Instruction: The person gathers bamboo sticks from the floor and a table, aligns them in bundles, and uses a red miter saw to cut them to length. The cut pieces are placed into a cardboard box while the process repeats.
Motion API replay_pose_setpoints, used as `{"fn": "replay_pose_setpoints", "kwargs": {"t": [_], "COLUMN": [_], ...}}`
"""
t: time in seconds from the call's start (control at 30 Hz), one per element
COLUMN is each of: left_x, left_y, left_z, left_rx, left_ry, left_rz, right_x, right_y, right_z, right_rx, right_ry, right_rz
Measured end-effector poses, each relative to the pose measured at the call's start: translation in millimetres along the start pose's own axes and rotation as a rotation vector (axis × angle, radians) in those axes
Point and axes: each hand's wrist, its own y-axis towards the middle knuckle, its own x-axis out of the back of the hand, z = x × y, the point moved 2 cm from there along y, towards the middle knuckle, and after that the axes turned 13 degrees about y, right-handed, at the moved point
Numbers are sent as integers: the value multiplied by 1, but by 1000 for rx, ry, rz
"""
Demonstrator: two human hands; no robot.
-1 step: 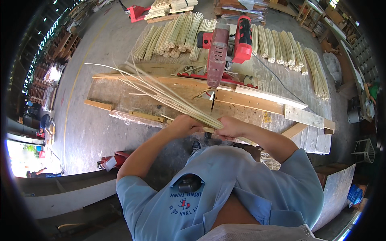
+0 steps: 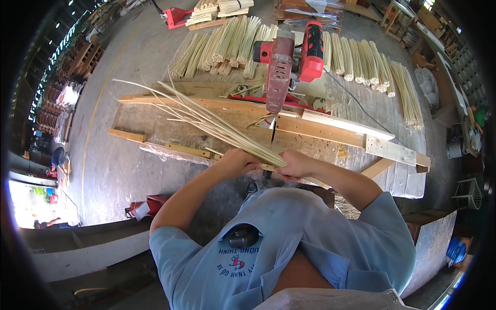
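Observation:
A loose bunch of long, thin pale canes point(image 2: 217, 126) slants across the near edge of the workbench, its far ends fanning out to the left. My left hand point(image 2: 237, 163) is closed on the near part of the bunch. Just to its right, my right hand point(image 2: 296, 165) also grips it, and the canes' near ends stick out below my right wrist. Beyond my hands stands a red miter saw point(image 2: 280, 75) with its blade guard raised above the bench. The blade's lower part shows just past the canes. My fingertips are partly hidden.
Wooden fence rails point(image 2: 320, 129) run across the workbench point(image 2: 356, 106). Tied cane bundles point(image 2: 227, 46) lie behind the saw on the left, and more bundles point(image 2: 361, 59) on the right. A power cord point(image 2: 356, 101) crosses the right side. A red pallet jack point(image 2: 175, 16) stands far back.
The fanned far ends of the canes have shifted slightly and look less blurred. My hands hold nearly the same place.

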Motion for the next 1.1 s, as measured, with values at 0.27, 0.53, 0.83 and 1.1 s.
{"fn": "replay_pose_setpoints", "kwargs": {"t": [0.27, 0.53, 0.83, 1.1], "left_x": [-18, -27, -9, -21], "left_y": [8, 14, 1, 12], "left_z": [0, -2, 25, 10], "left_rx": [176, 271, 386, 467], "left_ry": [287, 293, 240, 314], "left_rz": [25, 108, 219, 243], "right_x": [-2, 6, 9, 10], "right_y": [17, 24, 29, 27], "right_z": [-5, -15, -22, -28], "right_rx": [-6, 56, 33, 76], "right_ry": [-146, -191, -264, -400], "right_rz": [-166, -235, -255, -336]}}
